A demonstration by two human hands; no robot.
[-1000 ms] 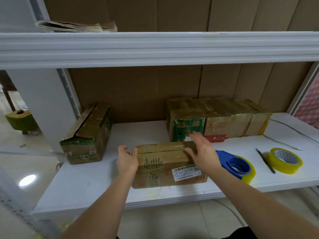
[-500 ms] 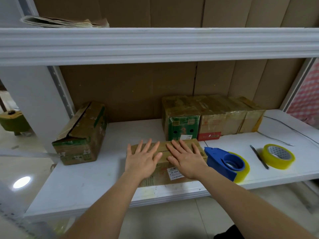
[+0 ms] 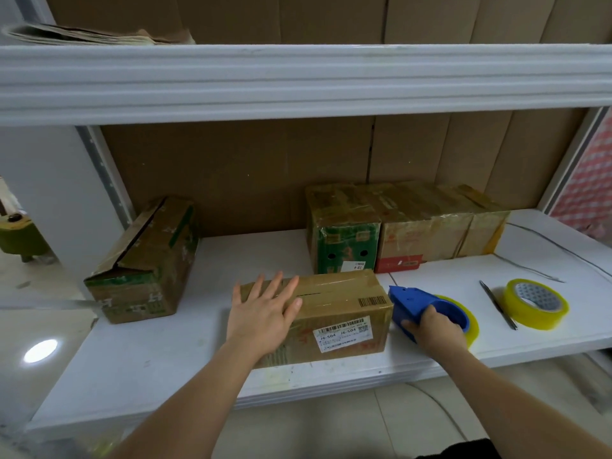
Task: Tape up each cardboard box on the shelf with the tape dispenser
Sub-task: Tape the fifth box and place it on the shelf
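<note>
Pressing flat on the top of the front cardboard box (image 3: 331,313), the left hand (image 3: 261,318) lies with its fingers straight and spread over the left part of the flaps, which looks meant to keep them down and stop the box sliding while tape goes on. The right hand (image 3: 430,332) curls round the blue tape dispenser (image 3: 427,309), which rests on the shelf (image 3: 165,359) just beside the box's right end, a yellowish roll mounted in it; that placing suggests the strip would start from the right end and run along the dark centre seam, which appears not yet covered. The box is closed, so its contents cannot be seen. At the left, another box (image 3: 145,260) lies with a flap seam gaping open; nothing inside it shows. At the back stands a row of boxes (image 3: 404,226), glossy with tape and likely finished already, set touching one another against the cardboard backing. To the right, well apart from the work, lie a spare roll of yellow tape (image 3: 535,304) and a slim pen-like tool (image 3: 498,304) just beside it.
</note>
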